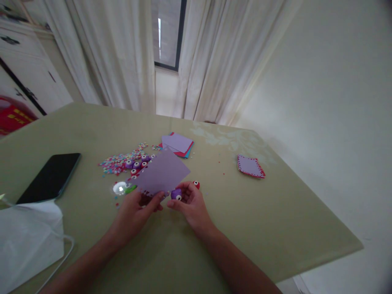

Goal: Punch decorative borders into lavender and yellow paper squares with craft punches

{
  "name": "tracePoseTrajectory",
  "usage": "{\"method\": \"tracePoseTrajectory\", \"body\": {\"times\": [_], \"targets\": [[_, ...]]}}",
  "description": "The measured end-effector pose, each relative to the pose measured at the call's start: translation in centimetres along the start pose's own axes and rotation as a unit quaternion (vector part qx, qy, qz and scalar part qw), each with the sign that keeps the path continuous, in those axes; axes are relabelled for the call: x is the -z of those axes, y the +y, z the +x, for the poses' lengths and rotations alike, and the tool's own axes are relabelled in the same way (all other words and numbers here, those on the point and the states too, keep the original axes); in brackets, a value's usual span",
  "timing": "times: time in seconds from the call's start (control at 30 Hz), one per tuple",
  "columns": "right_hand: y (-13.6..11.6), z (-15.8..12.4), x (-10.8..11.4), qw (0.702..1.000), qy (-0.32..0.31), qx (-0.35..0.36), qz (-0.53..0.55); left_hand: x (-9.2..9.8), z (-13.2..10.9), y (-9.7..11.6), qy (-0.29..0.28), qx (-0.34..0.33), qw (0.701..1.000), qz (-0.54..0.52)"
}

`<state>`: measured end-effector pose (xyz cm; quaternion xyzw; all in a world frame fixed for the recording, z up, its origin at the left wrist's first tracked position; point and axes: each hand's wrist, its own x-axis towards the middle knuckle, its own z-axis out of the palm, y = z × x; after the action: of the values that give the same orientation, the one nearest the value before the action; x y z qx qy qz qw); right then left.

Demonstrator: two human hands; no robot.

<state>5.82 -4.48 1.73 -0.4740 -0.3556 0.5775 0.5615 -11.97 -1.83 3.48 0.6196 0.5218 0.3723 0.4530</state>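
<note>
Near the front edge of the surface [251,216], the left hand [134,212] pinches the near edge of a lilac sheet [162,173], held tilted, while the right hand [191,204] is closed round a purple punch [176,194] just beside that edge (a red punch [196,184] lies at its fingertips). Behind the sheet lie a row of small punches [137,164] and scattered confetti [118,162]; a phone [50,176] rests toward the left edge. Farther back sits a stack of coloured paper [178,145], with a bordered card stack [250,166] toward the right edge.

left hand [134,212]: fingers pinched | right hand [190,205]: fingers curled closed | forearms converging
</note>
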Motion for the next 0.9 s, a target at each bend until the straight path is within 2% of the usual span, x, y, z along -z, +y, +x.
{"method": "tracePoseTrajectory", "body": {"times": [0.43,0.57,0.63,0.8,0.9], "targets": [[0.0,-0.1,0.1,1.0,0.003,0.009,-0.008,-0.1,0.0,-1.4,-0.026,-0.024,0.999,0.038],[-0.3,-0.2,0.1,1.0,0.006,0.001,0.004,-0.1,-0.2,-1.0,-0.007,-0.033,0.996,0.079],[-0.4,-0.2,0.2,1.0,0.007,-0.013,0.02,-0.1,-0.3,-0.6,-0.006,-0.034,0.998,0.059],[-0.1,-0.2,0.4,0.999,0.017,-0.028,0.024,-0.4,-0.4,-0.2,-0.043,-0.021,0.999,-0.015],[0.1,-0.1,0.5,0.999,0.015,-0.026,0.03,-0.7,-0.5,-0.6,-0.009,-0.02,1.0,-0.019]]}}
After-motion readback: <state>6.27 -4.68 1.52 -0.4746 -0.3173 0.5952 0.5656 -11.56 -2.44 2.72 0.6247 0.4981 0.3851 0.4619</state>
